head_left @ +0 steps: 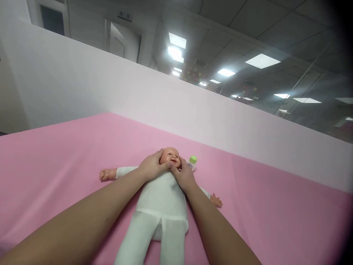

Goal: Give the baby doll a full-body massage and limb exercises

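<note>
A baby doll (162,195) with a white cloth body lies on its back on a pink sheet (82,147), arms spread out and legs toward me. My left hand (153,165) cups one side of the doll's head, its thumb reaching to the chin. On the other side, my right hand (184,175) holds the cheek, and the two thumbs nearly meet below the doll's mouth. The fingers behind the head are partly hidden. Just right of the head is a small bottle (193,162) with a green cap, partly covered by my right hand.
Behind the pink surface runs a low white partition (193,106). Beyond it are a door (124,40) and a ceiling with several lit panels (263,60).
</note>
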### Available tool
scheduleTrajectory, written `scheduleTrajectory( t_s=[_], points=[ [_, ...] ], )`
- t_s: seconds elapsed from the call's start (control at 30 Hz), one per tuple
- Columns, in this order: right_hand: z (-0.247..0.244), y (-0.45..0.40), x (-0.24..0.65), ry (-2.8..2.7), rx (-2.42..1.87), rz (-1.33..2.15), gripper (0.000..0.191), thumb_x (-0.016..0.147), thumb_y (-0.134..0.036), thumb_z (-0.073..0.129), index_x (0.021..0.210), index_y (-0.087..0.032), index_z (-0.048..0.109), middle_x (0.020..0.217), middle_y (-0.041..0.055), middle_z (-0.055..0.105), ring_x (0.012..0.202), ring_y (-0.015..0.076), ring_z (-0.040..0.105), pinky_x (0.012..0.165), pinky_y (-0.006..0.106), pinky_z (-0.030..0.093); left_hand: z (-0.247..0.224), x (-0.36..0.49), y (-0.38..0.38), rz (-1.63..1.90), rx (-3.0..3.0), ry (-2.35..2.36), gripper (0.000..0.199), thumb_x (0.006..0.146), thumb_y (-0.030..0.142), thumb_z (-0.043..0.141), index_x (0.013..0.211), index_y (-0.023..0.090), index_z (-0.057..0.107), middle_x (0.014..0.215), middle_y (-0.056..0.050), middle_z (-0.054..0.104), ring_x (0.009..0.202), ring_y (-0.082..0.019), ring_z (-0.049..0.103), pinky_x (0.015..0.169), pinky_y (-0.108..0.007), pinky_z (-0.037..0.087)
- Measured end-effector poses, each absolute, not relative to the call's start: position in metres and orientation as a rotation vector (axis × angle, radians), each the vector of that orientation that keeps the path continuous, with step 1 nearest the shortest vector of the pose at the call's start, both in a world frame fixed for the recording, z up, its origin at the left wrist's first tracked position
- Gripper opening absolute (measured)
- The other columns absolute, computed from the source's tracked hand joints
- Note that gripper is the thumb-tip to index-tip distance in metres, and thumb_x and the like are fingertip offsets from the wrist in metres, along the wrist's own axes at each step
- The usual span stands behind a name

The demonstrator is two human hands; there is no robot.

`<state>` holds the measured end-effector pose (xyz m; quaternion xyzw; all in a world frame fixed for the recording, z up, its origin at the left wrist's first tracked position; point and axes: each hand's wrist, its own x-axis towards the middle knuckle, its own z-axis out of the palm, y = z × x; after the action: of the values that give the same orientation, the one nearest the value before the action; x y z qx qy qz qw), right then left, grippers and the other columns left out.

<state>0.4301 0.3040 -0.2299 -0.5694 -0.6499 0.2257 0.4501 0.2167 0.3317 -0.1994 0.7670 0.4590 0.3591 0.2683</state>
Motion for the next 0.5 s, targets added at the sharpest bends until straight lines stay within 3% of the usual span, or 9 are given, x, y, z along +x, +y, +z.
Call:
scheduleTrajectory(
  t_s=[0.1, 0.27, 0.5],
  points=[
    [-0.2294, 0.3033, 0.4319, -1.617, -1.430, 0.528, 0.087, 0.085, -0.066, 0.077, 0.156, -0.023, 0.052, 0.142, 0.0123, 0.068, 0.122, 0.0321, 0.070, 0.106, 0.047, 0.056, -0.2005, 0.2169, 0.3336, 0.918, 2.046, 1.144, 0.083, 0.083, 0.072, 0.070, 0.151, 0.029, 0.055, 0.143, -0.007, 0.069, 0.126, -0.034, 0.067, 0.096, -0.037, 0.054],
    [-0.2319, 0.3026, 0.4293, -1.575, -1.332, 0.420, 0.068, 0.092, -0.056, 0.071, 0.151, -0.023, 0.060, 0.140, 0.0098, 0.071, 0.122, 0.0285, 0.070, 0.109, 0.044, 0.057, -0.2046, 0.2195, 0.3357, 0.848, 2.065, 1.242, 0.090, 0.079, 0.077, 0.072, 0.149, 0.026, 0.051, 0.137, -0.010, 0.072, 0.119, -0.035, 0.070, 0.087, -0.038, 0.055],
    [-0.2315, 0.3031, 0.4292, -1.562, -1.336, 0.471, 0.066, 0.094, -0.057, 0.068, 0.148, -0.020, 0.062, 0.143, 0.0110, 0.068, 0.126, 0.0287, 0.068, 0.108, 0.042, 0.056, -0.1982, 0.2246, 0.3291, 0.949, 2.126, 1.372, 0.058, 0.085, 0.072, 0.066, 0.124, 0.029, 0.070, 0.115, -0.006, 0.079, 0.104, -0.032, 0.073, 0.079, -0.037, 0.053]
  ],
)
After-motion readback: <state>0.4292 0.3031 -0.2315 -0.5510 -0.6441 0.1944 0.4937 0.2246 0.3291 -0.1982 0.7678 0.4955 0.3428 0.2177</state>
